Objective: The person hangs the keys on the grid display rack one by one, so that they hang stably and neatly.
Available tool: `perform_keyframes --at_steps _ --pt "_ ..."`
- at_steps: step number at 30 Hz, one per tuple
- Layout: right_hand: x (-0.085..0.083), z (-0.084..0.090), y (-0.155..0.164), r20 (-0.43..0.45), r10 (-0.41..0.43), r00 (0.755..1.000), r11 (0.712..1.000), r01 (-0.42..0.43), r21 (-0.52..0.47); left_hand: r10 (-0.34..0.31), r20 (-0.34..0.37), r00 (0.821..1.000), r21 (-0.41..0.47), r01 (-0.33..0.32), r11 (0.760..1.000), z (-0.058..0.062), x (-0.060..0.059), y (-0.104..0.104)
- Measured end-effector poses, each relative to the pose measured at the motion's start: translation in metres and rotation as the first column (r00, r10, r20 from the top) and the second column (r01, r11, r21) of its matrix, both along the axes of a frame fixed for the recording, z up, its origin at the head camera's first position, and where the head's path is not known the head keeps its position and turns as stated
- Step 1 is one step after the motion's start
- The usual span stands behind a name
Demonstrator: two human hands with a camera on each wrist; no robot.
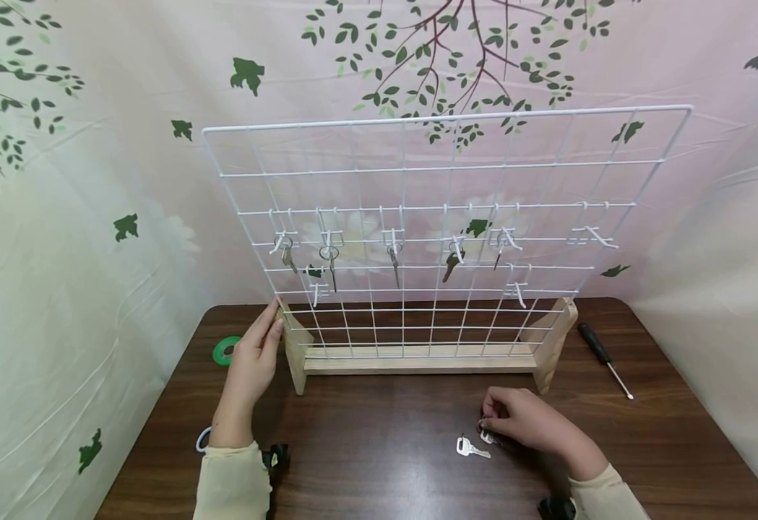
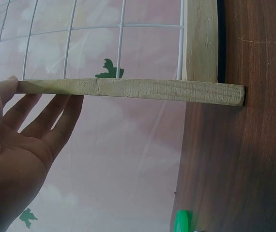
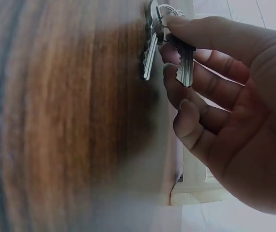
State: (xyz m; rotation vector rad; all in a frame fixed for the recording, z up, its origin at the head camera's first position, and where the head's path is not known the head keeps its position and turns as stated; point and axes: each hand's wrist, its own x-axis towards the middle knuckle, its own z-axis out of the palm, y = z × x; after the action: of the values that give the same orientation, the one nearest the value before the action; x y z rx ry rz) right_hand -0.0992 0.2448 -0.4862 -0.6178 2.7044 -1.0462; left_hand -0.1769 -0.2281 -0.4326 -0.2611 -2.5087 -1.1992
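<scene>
My left hand (image 1: pixel 251 365) grips the left wooden end piece (image 1: pixel 295 350) of a white wire grid rack (image 1: pixel 402 310). In the left wrist view the thumb lies on one side of that board (image 2: pixel 138 90) and the fingers on the other. Just above the table, my right hand (image 1: pixel 524 419) pinches a silver key (image 3: pixel 185 67) by its ring, between thumb and index finger. Beside it on the table lies another silver key (image 1: pixel 472 448). Several keys, among them a brown one (image 1: pixel 451 266), hang from white hooks on the grid.
White hooks without keys hang at the grid's right (image 1: pixel 595 235), lower left (image 1: pixel 316 294) and lower right (image 1: pixel 517 292). A green tape roll (image 1: pixel 225 351) lies left of the rack, a black-handled screwdriver (image 1: pixel 605 359) right of it. Patterned cloth (image 1: pixel 125 289) surrounds the brown table (image 1: pixel 365 462).
</scene>
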Motion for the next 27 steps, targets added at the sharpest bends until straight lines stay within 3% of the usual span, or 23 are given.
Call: perform_keyframes --at_steps 9,16,27 --pt "0.001 0.005 -0.002 -0.089 -0.033 0.995 0.999 0.029 -0.039 0.003 0.003 1.000 -0.001 -0.003 1.000 0.000 0.001 0.001" --pt "0.004 0.014 -0.008 -0.141 -0.110 0.984 0.993 0.104 -0.047 -0.003 0.004 1.000 0.001 0.003 1.000 0.001 0.001 0.002" --pt "0.012 0.037 -0.017 -0.286 -0.070 0.956 0.997 0.057 -0.053 -0.001 0.016 1.000 -0.003 0.001 1.000 0.002 0.002 0.001"
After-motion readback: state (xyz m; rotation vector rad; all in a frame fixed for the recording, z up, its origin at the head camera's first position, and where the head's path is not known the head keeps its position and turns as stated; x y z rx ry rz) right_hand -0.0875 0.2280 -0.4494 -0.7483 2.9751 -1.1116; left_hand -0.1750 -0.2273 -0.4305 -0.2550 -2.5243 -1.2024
